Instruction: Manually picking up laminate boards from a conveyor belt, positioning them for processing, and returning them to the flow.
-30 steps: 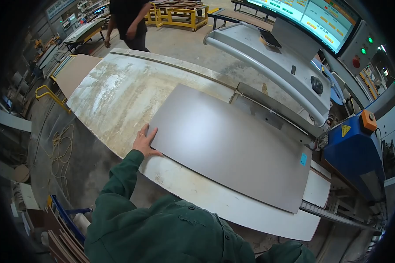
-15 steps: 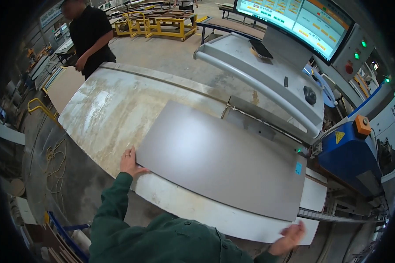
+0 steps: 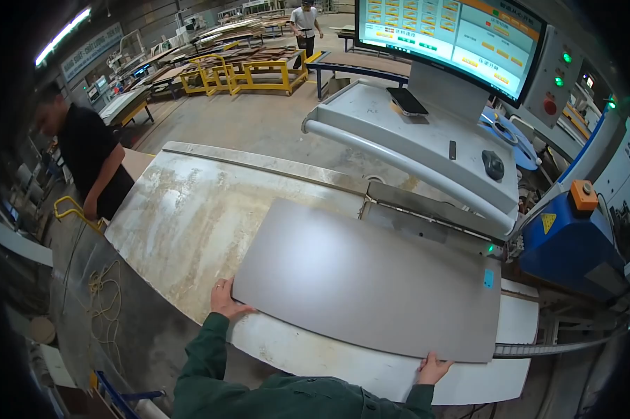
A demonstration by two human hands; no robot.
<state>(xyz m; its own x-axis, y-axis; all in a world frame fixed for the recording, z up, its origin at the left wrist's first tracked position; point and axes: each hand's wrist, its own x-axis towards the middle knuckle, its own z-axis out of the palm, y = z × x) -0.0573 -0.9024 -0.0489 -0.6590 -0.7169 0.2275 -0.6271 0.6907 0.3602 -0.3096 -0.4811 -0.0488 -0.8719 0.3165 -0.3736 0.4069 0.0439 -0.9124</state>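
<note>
Presently we find a large grey panel (image 3: 367, 279) lying flat on the worn metal surface (image 3: 189, 216), its far edge up against the machine's fence rail (image 3: 427, 209) beneath the slanted control console (image 3: 413, 133). Our left hand (image 3: 225, 299) rests at the panel's near-left corner, fingers held together and pressed against the edge, not wrapped round it. Our right hand (image 3: 434, 366) sits at the panel's near-right corner, fingers spread and laid along the edge. Neither hand lifts the panel; it bears fully on the surface. We judge the panel already placed and squared toward the fence, with feeding into the machine not yet done. Beyond the panel's left side, another person in a black shirt (image 3: 84, 157) stands at the surface's far-left end, well apart from our hands.
</note>
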